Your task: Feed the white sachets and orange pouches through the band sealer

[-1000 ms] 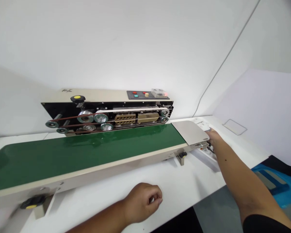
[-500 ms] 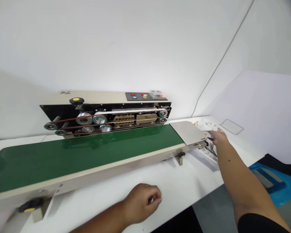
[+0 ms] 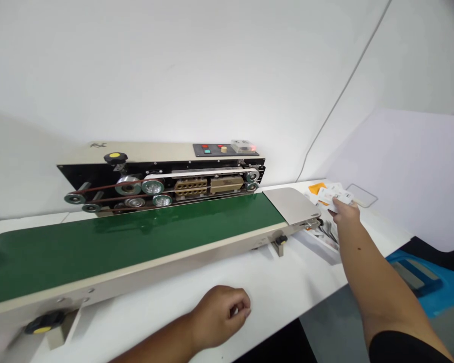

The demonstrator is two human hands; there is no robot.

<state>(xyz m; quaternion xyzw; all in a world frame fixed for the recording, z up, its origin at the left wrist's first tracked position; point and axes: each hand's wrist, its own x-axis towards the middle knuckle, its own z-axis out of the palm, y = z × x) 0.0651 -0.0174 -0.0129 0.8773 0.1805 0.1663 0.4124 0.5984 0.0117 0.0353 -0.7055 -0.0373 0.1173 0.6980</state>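
My right hand [image 3: 346, 209] reaches to the far right end of the table and pinches a white printed packet [image 3: 327, 195]. More white packets and an orange one [image 3: 316, 188] lie around and behind it, so I cannot tell how many are in the grip. Just below that hand, a white box [image 3: 327, 244] holds more packets. My left hand [image 3: 223, 312] rests near the table's front edge with its fingers curled in and nothing visible in them. Between hand and wall stands a band sealer [image 3: 166, 156] with a green conveyor belt [image 3: 136, 237].
A metal plate [image 3: 293, 204] covers the belt's right end. Black-and-yellow knobs [image 3: 47, 322] stick out along the conveyor's front. The sealer's pulleys [image 3: 153, 185] and belts are exposed. Blue plastic [image 3: 431, 282] is beyond the white table's [image 3: 276, 287] right edge, and a cable [image 3: 340, 96] runs up the wall.
My right hand has moved slightly up and right, away from the plate's edge, with the packet now showing more fully. An orange packet has come into sight. My left hand stays put.
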